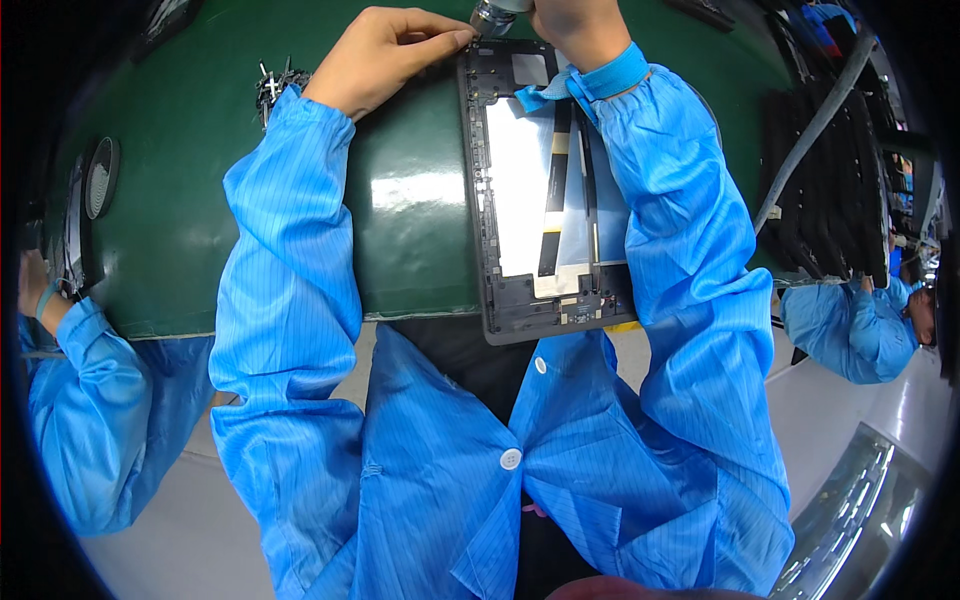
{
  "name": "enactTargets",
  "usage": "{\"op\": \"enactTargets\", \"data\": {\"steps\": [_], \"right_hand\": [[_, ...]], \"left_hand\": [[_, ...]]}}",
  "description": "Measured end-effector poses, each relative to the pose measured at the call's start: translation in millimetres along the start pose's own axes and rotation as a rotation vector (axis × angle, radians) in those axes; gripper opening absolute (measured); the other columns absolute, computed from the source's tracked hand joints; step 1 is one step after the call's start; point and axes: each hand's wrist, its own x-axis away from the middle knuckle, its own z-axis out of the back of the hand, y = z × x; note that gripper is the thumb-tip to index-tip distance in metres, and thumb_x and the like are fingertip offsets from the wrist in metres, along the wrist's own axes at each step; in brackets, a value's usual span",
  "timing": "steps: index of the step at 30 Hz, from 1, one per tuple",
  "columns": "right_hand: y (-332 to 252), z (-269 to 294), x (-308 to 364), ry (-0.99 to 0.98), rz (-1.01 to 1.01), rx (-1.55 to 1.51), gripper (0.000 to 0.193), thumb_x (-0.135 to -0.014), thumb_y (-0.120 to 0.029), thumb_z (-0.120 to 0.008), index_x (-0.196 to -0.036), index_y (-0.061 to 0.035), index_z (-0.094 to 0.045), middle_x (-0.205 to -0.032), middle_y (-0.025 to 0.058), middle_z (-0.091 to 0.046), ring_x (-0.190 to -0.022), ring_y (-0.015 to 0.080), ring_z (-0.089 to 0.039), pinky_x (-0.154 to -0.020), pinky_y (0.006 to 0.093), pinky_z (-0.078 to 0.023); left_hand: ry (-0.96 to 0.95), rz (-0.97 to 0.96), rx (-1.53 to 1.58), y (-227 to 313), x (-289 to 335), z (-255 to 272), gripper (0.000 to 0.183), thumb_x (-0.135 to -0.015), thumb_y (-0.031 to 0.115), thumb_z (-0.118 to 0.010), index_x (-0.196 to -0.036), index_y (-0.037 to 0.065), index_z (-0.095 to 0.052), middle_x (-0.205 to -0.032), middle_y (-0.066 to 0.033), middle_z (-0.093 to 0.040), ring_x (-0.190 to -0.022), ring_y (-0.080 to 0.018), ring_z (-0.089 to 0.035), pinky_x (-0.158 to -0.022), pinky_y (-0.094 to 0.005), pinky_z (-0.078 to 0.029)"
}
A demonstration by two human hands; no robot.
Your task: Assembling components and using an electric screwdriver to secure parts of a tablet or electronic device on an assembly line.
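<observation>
An opened tablet (pixel 505 318) lies on the green table in front of me, its black frame, silver panels and dark strips exposed. Its lower edge reaches past the table's front edge. My left hand (pixel 395 55) is at the tablet's upper left corner, thumb and forefinger closed together; whatever they pinch is hidden. Above that corner, my right hand (pixel 580 28) grips what looks like an electric screwdriver (pixel 493 17), with a shiny metal collar and grey body. The top of the picture cuts off part of this tool, and its tip is hidden near my left fingertips. A blue wrist strap circles my right wrist.
A heap of small black and silver parts (pixel 278 88) lies left of my left wrist. Farther left stands a round dark object (pixel 101 178). Black slabs (pixel 820 190) are stacked at right, crossed by a grey hose (pixel 825 115). Blue-sleeved people sit on both sides.
</observation>
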Motion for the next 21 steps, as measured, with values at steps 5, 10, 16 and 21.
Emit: {"op": "enactTargets", "data": {"steps": [5,10,16,21], "right_hand": [[0,-3,-5,-0.038,0.020,0.029,0.017,-0.097,-0.013,-0.064,-0.092,0.0032,-0.067,-0.075,0.0097,-0.068,-0.048,0.0129,-0.059,-0.041,0.0267,-0.045],[1,0,-4,-0.033,0.026,0.029,0.018,-0.097,-0.013,-0.063,-0.092,0.0037,-0.067,-0.076,0.0097,-0.068,-0.048,0.0128,-0.058,-0.042,0.0264,-0.044],[3,0,-3,-0.043,0.028,0.034,0.018,-0.096,-0.013,-0.063,-0.092,0.0035,-0.067,-0.076,0.0099,-0.068,-0.048,0.0125,-0.059,-0.042,0.0261,-0.044],[0,1,-4,-0.033,0.025,0.057,0.018,-0.096,-0.013,-0.063,-0.091,0.0030,-0.067,-0.076,0.0096,-0.067,-0.049,0.0125,-0.058,-0.041,0.0261,-0.045]], "left_hand": [[0.023,0.030,-0.062,-14,-8,6,0.030,-0.098,0.022,-0.072,-0.118,0.002,-0.076,-0.097,-0.0063,-0.075,-0.085,-0.0124,-0.064,-0.080,-0.0275,-0.051],[0.021,0.199,0.288,16,-8,0,0.013,-0.092,0.008,-0.074,-0.097,-0.003,-0.078,-0.082,-0.0044,-0.073,-0.070,-0.0090,-0.063,-0.064,-0.0230,-0.049],[0.030,0.208,0.257,17,-8,0,0.014,-0.092,0.007,-0.074,-0.102,-0.003,-0.079,-0.084,-0.0052,-0.074,-0.070,-0.0095,-0.062,-0.064,-0.0237,-0.050],[0.031,0.208,0.247,25,-9,-1,0.016,-0.092,0.008,-0.074,-0.103,-0.003,-0.079,-0.083,-0.0051,-0.074,-0.070,-0.0095,-0.062,-0.064,-0.0239,-0.050]]}}
